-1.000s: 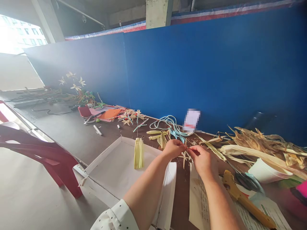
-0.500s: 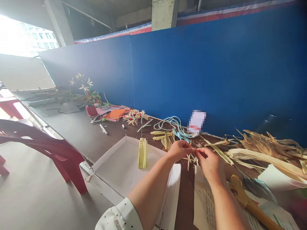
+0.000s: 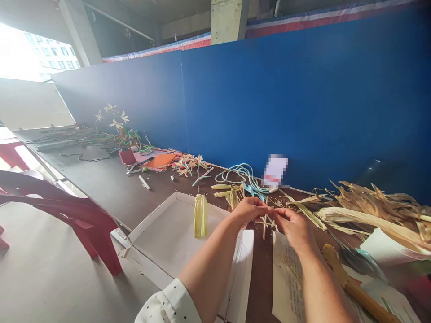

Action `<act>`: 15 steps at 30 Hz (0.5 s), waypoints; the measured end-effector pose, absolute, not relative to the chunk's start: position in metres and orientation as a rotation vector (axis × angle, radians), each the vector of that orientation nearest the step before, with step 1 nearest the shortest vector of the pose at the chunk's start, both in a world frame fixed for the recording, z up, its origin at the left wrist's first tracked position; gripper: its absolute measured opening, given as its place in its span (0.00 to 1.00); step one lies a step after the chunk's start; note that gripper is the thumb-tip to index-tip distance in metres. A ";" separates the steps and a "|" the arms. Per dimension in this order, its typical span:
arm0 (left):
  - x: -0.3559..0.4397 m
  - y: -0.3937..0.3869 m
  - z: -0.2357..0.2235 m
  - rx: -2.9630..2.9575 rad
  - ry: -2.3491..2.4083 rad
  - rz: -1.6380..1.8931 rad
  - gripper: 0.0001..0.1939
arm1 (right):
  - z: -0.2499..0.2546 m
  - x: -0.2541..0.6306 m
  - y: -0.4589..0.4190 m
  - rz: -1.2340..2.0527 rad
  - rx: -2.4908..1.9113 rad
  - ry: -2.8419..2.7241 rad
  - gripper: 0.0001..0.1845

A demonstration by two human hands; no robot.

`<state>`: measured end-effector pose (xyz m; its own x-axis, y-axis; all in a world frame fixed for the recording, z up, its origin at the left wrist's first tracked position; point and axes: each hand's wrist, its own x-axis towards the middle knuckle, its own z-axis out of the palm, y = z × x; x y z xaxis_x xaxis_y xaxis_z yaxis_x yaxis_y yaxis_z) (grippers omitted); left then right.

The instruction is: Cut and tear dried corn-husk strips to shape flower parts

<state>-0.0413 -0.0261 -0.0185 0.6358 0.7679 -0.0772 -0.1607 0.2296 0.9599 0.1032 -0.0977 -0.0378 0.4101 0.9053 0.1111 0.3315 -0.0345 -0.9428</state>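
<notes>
A thin piece (image 3: 273, 210), seemingly husk, lies between the fingertips of the left hand (image 3: 251, 210) and right hand (image 3: 295, 228), about equally near both; each pinches it closed. Its long axis is hidden. Just nearer the person than this grip are crossed sticks (image 3: 264, 229), the longest pointing away.

blue partition (image 3: 286, 103) | grey floor (image 3: 60, 242) | red chair (image 3: 77, 215) | bright daylight, left

You have two hands (image 3: 251, 211), one shallow box (image 3: 168, 229), one yellow glue gun (image 3: 353, 285), one white cup (image 3: 384, 246), one orange sheet (image 3: 163, 160), two rolled husks (image 3: 221, 186) and four star-shaped flowers (image 3: 116, 124); the loose husks (image 3: 367, 199) are too tangled for you to count.
</notes>
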 end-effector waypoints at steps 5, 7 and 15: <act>-0.045 -0.026 -0.016 1.155 0.569 0.617 0.23 | -0.027 0.094 -0.102 0.846 -1.509 -0.988 0.23; -0.046 -0.026 -0.016 1.159 0.563 0.598 0.23 | -0.022 0.091 -0.105 0.864 -1.483 -0.947 0.22; -0.047 -0.027 -0.015 1.103 0.439 0.594 0.22 | -0.020 0.086 -0.106 1.102 -1.258 -0.738 0.12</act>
<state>-0.0475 -0.0265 -0.0147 0.7649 0.6430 -0.0391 -0.2255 0.3241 0.9187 0.0856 -0.1061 -0.0197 0.3394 0.9316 -0.1302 -0.2346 -0.0503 -0.9708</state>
